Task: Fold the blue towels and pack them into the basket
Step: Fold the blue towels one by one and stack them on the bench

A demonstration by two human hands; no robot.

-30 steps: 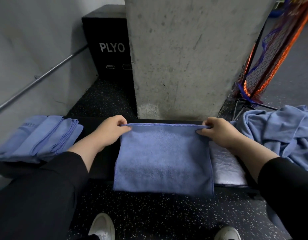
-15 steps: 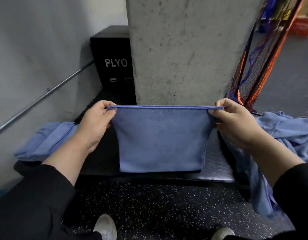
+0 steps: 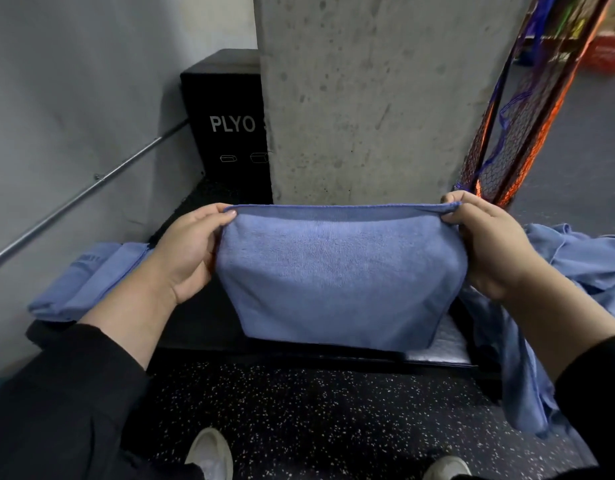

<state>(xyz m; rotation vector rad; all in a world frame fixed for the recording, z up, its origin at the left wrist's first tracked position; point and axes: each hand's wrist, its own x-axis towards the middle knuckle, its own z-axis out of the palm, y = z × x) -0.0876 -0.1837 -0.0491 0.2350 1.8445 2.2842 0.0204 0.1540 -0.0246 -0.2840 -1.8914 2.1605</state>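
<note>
Both hands pinch the folded blue towel (image 3: 337,275) by its top corners, your left hand (image 3: 192,251) and right hand (image 3: 489,247) holding it stretched above the black table (image 3: 202,327). Loose towels (image 3: 576,271) lie right, folded ones (image 3: 88,275) left.

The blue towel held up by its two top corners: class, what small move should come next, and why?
Probably bring the two corners together to halve it. The left hand and right hand pinch the towel taut above the bench, wider than the folded stack.
</note>
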